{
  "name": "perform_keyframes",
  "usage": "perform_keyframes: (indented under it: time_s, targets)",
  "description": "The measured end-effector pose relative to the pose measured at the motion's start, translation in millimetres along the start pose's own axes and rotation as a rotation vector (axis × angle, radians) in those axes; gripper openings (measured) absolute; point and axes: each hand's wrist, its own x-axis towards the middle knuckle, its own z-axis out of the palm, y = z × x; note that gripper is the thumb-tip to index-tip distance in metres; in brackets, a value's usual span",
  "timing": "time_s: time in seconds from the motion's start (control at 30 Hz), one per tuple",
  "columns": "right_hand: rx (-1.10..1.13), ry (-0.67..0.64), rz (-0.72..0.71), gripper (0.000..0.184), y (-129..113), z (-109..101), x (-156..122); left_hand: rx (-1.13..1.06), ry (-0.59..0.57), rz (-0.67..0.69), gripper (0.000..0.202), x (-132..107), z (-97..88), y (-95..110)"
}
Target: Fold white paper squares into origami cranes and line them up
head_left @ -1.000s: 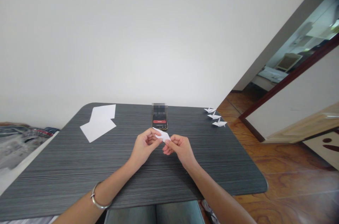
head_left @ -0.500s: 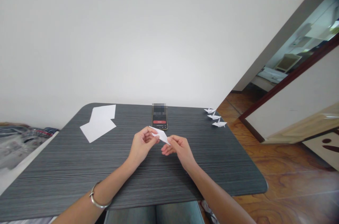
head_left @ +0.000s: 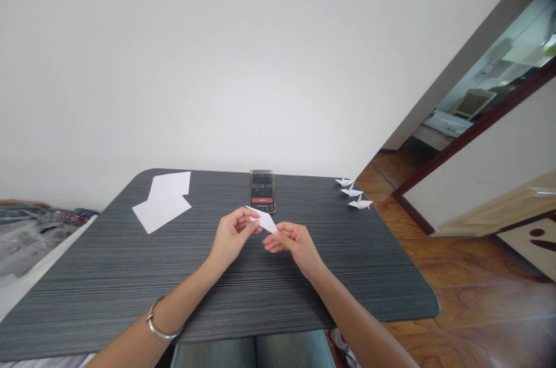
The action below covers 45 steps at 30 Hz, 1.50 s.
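Observation:
A small piece of folded white paper point(head_left: 266, 221), pointed at its ends, is held above the table between my two hands. My left hand point(head_left: 233, 234) pinches its left part between thumb and fingers. At the lower right tip, my right hand point(head_left: 296, 245) grips it with thumb and forefinger, the other fingers curled beneath. Parts of the paper's edges are hidden behind my fingers. Just beyond the hands, a phone point(head_left: 262, 193) with a red bar on its screen lies on the table.
Two white paper sheets point(head_left: 161, 212) overlap on the left of the dark table point(head_left: 208, 310). Three folded paper cranes point(head_left: 360, 203) stand in a row near the right back edge. A white wall point(head_left: 260, 66) rises behind the table. Bagged items point(head_left: 35, 240) lie beyond the left edge.
My right hand has shifted very slightly to the left on the paper's tip, and the folded paper has tilted a little. Both hands keep their hold.

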Motion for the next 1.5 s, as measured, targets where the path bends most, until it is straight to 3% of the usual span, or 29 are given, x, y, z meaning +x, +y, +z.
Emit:
perform_keyframes:
  time_s: [0.37,0.63,0.97,1.33,1.5]
  targets:
    - [-0.045,-0.094,0.02,0.031,2,-6,1,0.077,-0.004,0.035,0.014,0,-0.8,-1]
    - [-0.154,0.043,-0.035,0.029,9,1,3,0.026,-0.071,0.005,0.008,-4,6.5,-3]
    - [-0.201,0.018,-0.015,0.032,6,3,0,0.036,-0.05,-0.015,0.01,-3,4.9,-3]
    - [-0.147,-0.095,-0.024,0.031,5,0,0,0.052,-0.027,0.01,0.014,1,-0.8,-4]
    - [-0.118,-0.069,0.006,0.03,4,-1,1,0.044,-0.034,0.006,0.02,2,-0.8,-4]
